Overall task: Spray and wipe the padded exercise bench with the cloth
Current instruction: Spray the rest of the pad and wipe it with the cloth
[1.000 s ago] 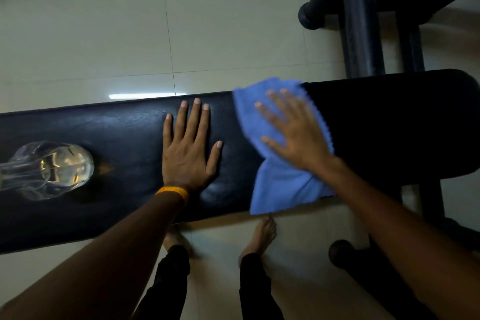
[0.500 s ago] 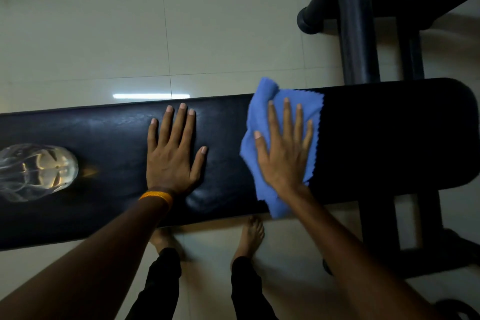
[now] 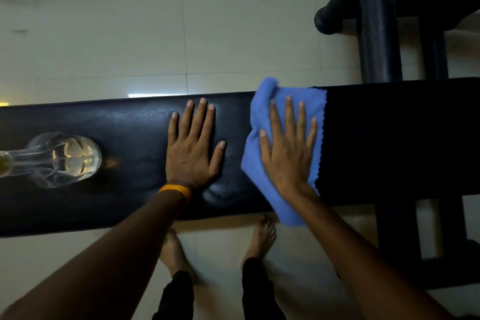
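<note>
A long black padded bench (image 3: 124, 132) runs across the view from left to right. My right hand (image 3: 288, 148) lies flat with straight fingers on a blue cloth (image 3: 311, 101), pressing it onto the pad right of the middle; the cloth's lower corner hangs over the near edge. My left hand (image 3: 193, 147), with an orange band at the wrist, rests flat on the bare pad just left of the cloth. A clear spray bottle (image 3: 65, 160) lies on its side on the pad at the left.
The bench's dark metal frame and posts (image 3: 376, 34) stand behind the pad at the right, with more legs (image 3: 397, 236) below it. My bare feet (image 3: 262, 234) stand on the pale tiled floor (image 3: 130, 34) close to the near edge.
My right hand has turned from slanted to fingers pointing straight away and slid the cloth a little along the pad. The left hand has stayed flat on the pad.
</note>
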### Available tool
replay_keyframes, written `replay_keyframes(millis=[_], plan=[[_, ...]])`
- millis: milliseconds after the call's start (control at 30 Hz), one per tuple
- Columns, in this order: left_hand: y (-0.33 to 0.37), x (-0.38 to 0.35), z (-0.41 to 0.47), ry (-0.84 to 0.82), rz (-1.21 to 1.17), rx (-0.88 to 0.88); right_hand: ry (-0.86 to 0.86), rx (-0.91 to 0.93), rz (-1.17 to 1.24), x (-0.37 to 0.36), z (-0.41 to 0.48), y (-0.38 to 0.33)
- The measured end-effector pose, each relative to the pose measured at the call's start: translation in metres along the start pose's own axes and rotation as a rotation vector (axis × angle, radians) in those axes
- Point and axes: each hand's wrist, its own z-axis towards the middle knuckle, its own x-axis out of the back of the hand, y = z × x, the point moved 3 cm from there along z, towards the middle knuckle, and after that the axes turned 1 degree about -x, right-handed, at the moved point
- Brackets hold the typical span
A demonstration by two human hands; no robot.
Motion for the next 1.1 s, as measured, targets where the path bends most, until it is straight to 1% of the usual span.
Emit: replay_keyframes(millis=[67, 100, 133, 167, 200, 267, 300, 333, 367, 433, 467, 500, 533, 567, 633, 667, 700, 733, 767, 833, 867, 933, 967, 1000, 1033, 1100], plan=[[-0.001, 0.001, 0.000, 0.005, -0.015, -0.005, -0.069, 0.222, 0.018, 0.002, -0.023, -0.002], [-0.001, 0.002, -0.001, 0.007, -0.019, -0.008, -0.081, 0.280, 0.037, 0.003, -0.023, 0.009], [-0.001, 0.002, -0.001, 0.007, -0.023, -0.012, -0.072, 0.282, 0.034, 0.002, -0.017, 0.022], [-0.001, 0.003, -0.001, 0.005, -0.027, -0.015, -0.051, 0.232, 0.004, 0.001, -0.006, 0.035], [-0.001, 0.003, -0.001, 0.002, -0.031, -0.015, -0.022, 0.134, -0.024, -0.001, 0.007, 0.045], [0.000, 0.003, -0.003, -0.003, -0.041, -0.013, 0.031, -0.119, -0.031, -0.001, 0.028, 0.045], [0.001, 0.003, -0.002, -0.009, -0.049, -0.011, 0.050, -0.190, -0.025, 0.000, 0.028, 0.030], [0.000, 0.003, -0.001, -0.016, -0.063, -0.009, 0.062, -0.183, -0.017, 0.001, 0.020, 0.009], [-0.001, 0.004, 0.000, -0.025, -0.084, -0.006, 0.049, -0.100, -0.006, 0.000, 0.003, -0.012], [-0.004, 0.008, 0.000, -0.048, -0.141, -0.017, -0.033, 0.159, 0.014, -0.001, -0.043, -0.040], [-0.006, 0.012, -0.003, -0.053, -0.164, -0.025, -0.072, 0.252, 0.019, -0.001, -0.059, -0.039], [-0.009, 0.016, -0.009, -0.043, -0.170, -0.024, -0.089, 0.299, 0.028, -0.002, -0.062, -0.029], [-0.013, 0.021, -0.019, -0.025, -0.161, -0.005, -0.082, 0.286, 0.023, -0.003, -0.055, -0.015], [-0.019, 0.024, -0.031, -0.006, -0.146, 0.028, -0.061, 0.217, 0.001, -0.005, -0.041, 0.000], [-0.038, 0.027, -0.053, 0.011, -0.102, 0.104, -0.011, -0.035, 0.019, -0.003, -0.005, 0.020], [-0.048, 0.027, -0.061, 0.010, -0.080, 0.138, 0.003, -0.162, 0.050, -0.003, 0.009, 0.020], [-0.058, 0.026, -0.067, 0.010, -0.059, 0.169, 0.013, -0.245, 0.069, -0.002, 0.015, 0.008], [-0.065, 0.025, -0.069, 0.007, -0.046, 0.187, 0.028, -0.262, 0.065, -0.002, 0.013, -0.013], [-0.071, 0.023, -0.071, 0.001, -0.041, 0.191, 0.034, -0.206, 0.056, -0.003, 0.003, -0.036], [-0.077, 0.022, -0.072, 0.006, -0.040, 0.180, -0.018, 0.046, 0.039, -0.008, -0.031, -0.077], [-0.077, 0.021, -0.072, 0.011, -0.038, 0.174, -0.059, 0.170, 0.033, -0.009, -0.049, -0.086], [-0.075, 0.020, -0.073, 0.020, -0.037, 0.174, -0.113, 0.338, 0.058, -0.007, -0.058, -0.078], [-0.075, 0.020, -0.074, 0.026, -0.035, 0.176, -0.114, 0.371, 0.064, -0.006, -0.047, -0.069], [-0.075, 0.020, -0.074, 0.026, -0.035, 0.176, -0.106, 0.354, 0.053, -0.007, -0.031, -0.062], [-0.076, 0.019, -0.074, 0.021, -0.037, 0.175, -0.087, 0.283, 0.037, -0.007, -0.010, -0.059], [-0.077, 0.020, -0.075, 0.020, -0.037, 0.173, -0.036, 0.035, 0.061, -0.010, 0.028, -0.070]])
